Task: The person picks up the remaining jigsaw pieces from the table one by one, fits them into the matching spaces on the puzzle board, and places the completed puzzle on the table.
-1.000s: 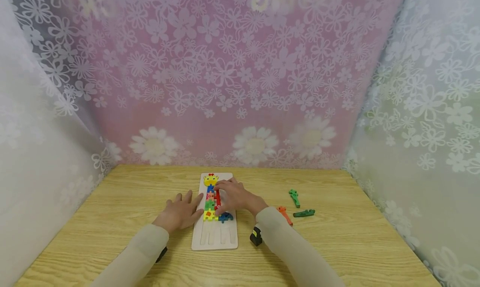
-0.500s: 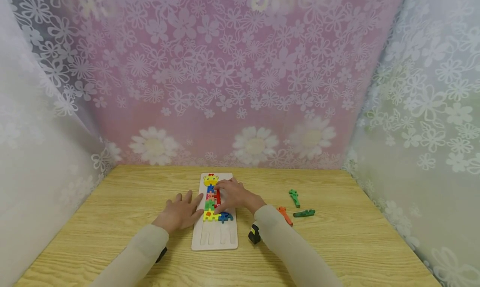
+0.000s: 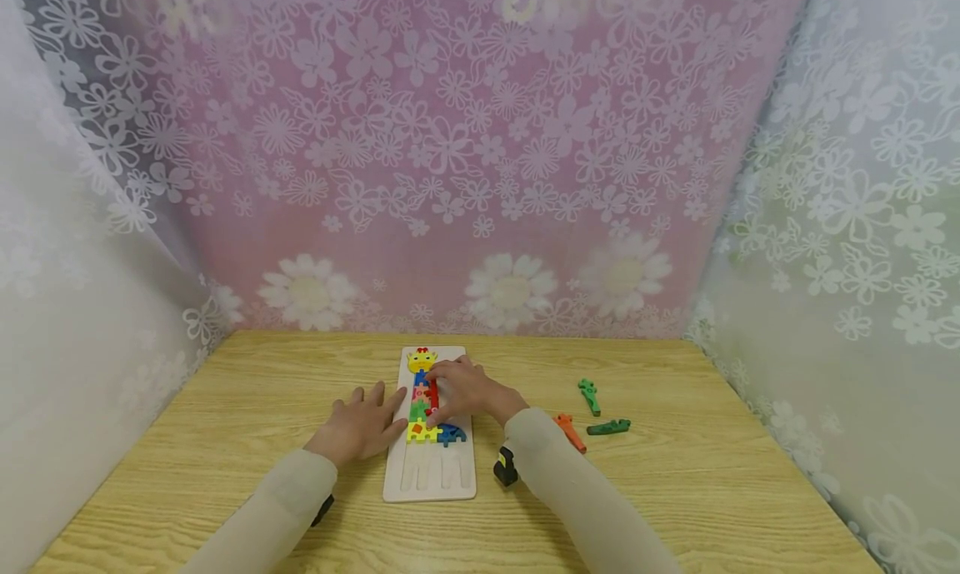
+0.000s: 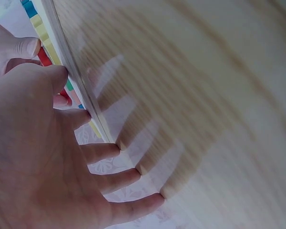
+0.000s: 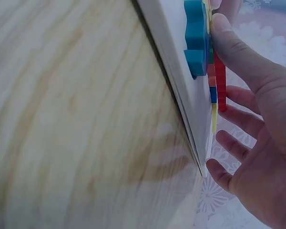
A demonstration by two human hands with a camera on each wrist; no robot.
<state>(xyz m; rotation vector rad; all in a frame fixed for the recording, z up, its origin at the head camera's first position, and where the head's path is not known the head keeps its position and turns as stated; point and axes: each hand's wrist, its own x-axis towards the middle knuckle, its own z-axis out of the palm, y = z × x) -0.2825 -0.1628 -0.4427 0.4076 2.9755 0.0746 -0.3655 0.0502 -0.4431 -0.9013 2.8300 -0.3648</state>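
Observation:
A white puzzle board (image 3: 439, 486) lies lengthwise on the table, with a yellow giraffe head (image 3: 422, 361) at its far end and coloured jigsaw pieces below. My right hand (image 3: 467, 389) pinches a long red puzzle piece (image 3: 433, 397) between thumb and fingers over the column of pieces. In the right wrist view the red piece (image 5: 220, 81) stands higher than the pieces beneath. My left hand (image 3: 360, 424) rests with fingers spread on the table, its thumb and index fingertip against the board's left edge. A blue piece (image 3: 452, 435) sits at the column's lower right.
Right of the board lie a light green piece (image 3: 589, 396), an orange piece (image 3: 571, 433) and a dark green piece (image 3: 609, 426). Leg-shaped recesses show at the board's near end. Flower-patterned curtains (image 3: 480, 182) enclose the wooden table (image 3: 330, 353).
My right hand has shifted slightly left with the red puzzle piece, which now lies closer over the column of pieces. The left hand and the board have stayed in place.

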